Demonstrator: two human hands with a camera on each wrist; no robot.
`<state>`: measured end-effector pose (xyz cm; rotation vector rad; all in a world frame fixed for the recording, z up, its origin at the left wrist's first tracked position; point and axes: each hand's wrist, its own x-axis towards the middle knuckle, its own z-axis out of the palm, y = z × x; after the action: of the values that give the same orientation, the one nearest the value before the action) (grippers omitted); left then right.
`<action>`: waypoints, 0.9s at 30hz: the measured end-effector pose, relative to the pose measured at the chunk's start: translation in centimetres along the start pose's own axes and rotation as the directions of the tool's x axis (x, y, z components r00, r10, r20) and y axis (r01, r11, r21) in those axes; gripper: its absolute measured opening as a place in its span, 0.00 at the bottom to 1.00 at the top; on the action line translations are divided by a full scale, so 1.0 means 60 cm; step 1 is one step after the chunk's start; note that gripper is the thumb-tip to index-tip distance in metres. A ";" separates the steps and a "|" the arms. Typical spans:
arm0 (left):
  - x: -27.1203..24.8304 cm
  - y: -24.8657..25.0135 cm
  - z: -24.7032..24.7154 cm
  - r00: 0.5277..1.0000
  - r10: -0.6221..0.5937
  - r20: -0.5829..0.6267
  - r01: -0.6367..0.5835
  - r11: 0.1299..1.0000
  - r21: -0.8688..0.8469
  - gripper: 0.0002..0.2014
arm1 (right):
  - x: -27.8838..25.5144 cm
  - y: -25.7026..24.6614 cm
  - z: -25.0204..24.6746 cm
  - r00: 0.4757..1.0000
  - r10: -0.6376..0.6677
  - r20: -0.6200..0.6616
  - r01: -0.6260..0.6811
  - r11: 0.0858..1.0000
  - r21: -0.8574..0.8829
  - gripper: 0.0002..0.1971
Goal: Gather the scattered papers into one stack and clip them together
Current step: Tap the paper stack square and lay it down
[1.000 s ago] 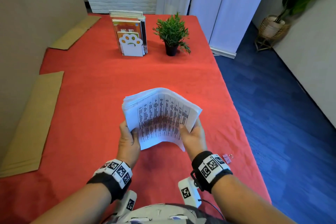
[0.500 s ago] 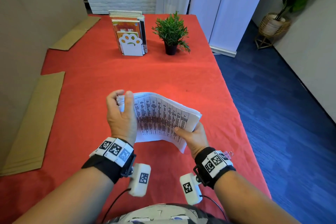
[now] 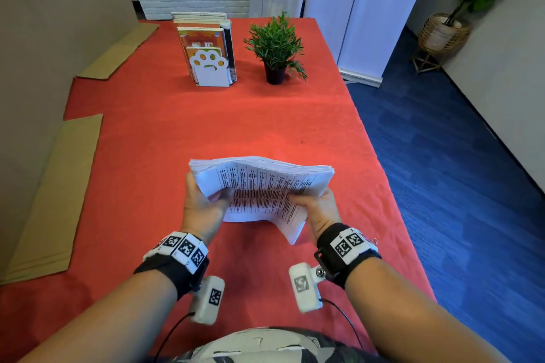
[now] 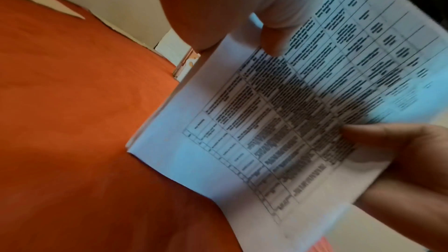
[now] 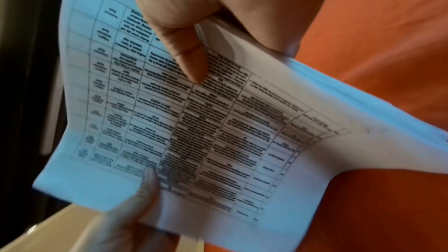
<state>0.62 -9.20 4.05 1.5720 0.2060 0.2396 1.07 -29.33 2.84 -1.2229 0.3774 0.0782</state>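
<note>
Squaring step: paper stack (image 3: 262,186) held up at lower centre of frame, above red worktop (image 3: 206,127); my left hand (image 3: 203,206) and right hand (image 3: 317,208) each pinching a side, thumbs on top sheet. Next, I reckon: tap edges flush, then fetch clip – none clearly visible

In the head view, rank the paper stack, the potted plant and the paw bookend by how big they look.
1. Paper stack, largest, though it is nearest the camera.
2. Potted plant.
3. Paw bookend, close to the plant in apparent size, so their order is unsure.
</note>
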 end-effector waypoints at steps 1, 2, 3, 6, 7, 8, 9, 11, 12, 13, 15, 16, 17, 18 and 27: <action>-0.002 -0.002 0.004 1.000 0.008 -0.017 -0.008 1.000 -0.009 0.26 | 0.003 0.001 0.002 1.000 0.002 -0.021 -0.001 1.000 0.018 0.18; -0.006 -0.001 0.006 0.999 0.012 -0.030 -0.012 1.000 -0.001 0.26 | 0.005 0.002 0.003 0.999 0.003 -0.034 -0.003 1.000 0.021 0.18; -0.010 -0.003 0.009 0.999 0.019 -0.037 -0.019 1.000 -0.002 0.25 | 0.005 0.001 0.003 1.000 0.001 -0.029 -0.001 1.000 0.006 0.18; -0.014 -0.012 0.007 0.999 0.031 -0.021 -0.031 0.999 0.020 0.21 | 0.000 -0.002 0.002 0.999 -0.013 0.045 0.017 0.994 -0.105 0.16; -0.013 -0.014 0.005 0.999 0.032 -0.016 -0.031 0.999 0.027 0.22 | -0.003 -0.003 0.002 0.998 -0.014 0.065 0.023 0.990 -0.137 0.16; -0.012 -0.015 0.003 0.999 0.032 -0.003 -0.031 0.999 0.035 0.23 | -0.007 -0.004 0.002 0.997 -0.017 0.078 0.030 0.986 -0.162 0.16; -0.010 -0.015 0.002 0.999 0.034 0.004 -0.034 0.999 0.041 0.24 | -0.009 -0.007 0.003 0.996 -0.025 0.085 0.040 0.983 -0.180 0.15; -0.006 -0.014 -0.001 1.000 0.030 0.010 -0.030 0.998 0.058 0.24 | -0.011 -0.012 0.004 0.996 -0.060 0.071 0.074 0.972 -0.221 0.15; -0.003 -0.014 -0.002 1.000 0.027 0.015 -0.027 0.998 0.065 0.23 | -0.012 -0.017 0.003 0.994 -0.094 0.055 0.105 0.966 -0.238 0.15; 0.000 -0.015 -0.003 1.000 0.022 0.022 -0.023 0.997 0.070 0.22 | -0.015 -0.026 0.003 0.987 -0.153 0.046 0.159 0.956 -0.245 0.17; 0.006 -0.015 -0.005 0.999 0.000 0.041 -0.002 0.999 0.048 0.22 | -0.021 -0.051 0.003 0.929 -0.365 0.062 0.366 0.883 -0.292 0.26; 0.008 -0.014 -0.006 0.998 -0.010 0.056 0.008 1.000 0.024 0.22 | -0.027 -0.067 0.005 0.864 -0.494 0.102 0.497 0.798 -0.340 0.33; 0.011 -0.014 -0.008 0.997 -0.014 0.071 0.013 1.000 0.002 0.22 | -0.029 -0.081 0.007 0.777 -0.608 0.162 0.616 0.683 -0.393 0.38; 0.013 -0.014 -0.009 0.996 -0.017 0.087 0.019 1.000 -0.013 0.22 | -0.031 -0.092 0.010 0.687 -0.686 0.240 0.704 0.549 -0.451 0.39; 0.025 -0.016 -0.013 0.989 -0.067 0.128 0.069 0.998 -0.011 0.19 | -0.076 -0.119 0.064 0.586 -0.621 0.521 0.420 -0.317 -0.851 0.32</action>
<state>1.88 -7.99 3.13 1.5566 0.1573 0.0863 -0.39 -27.58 11.85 -2.8505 -0.3554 -0.7820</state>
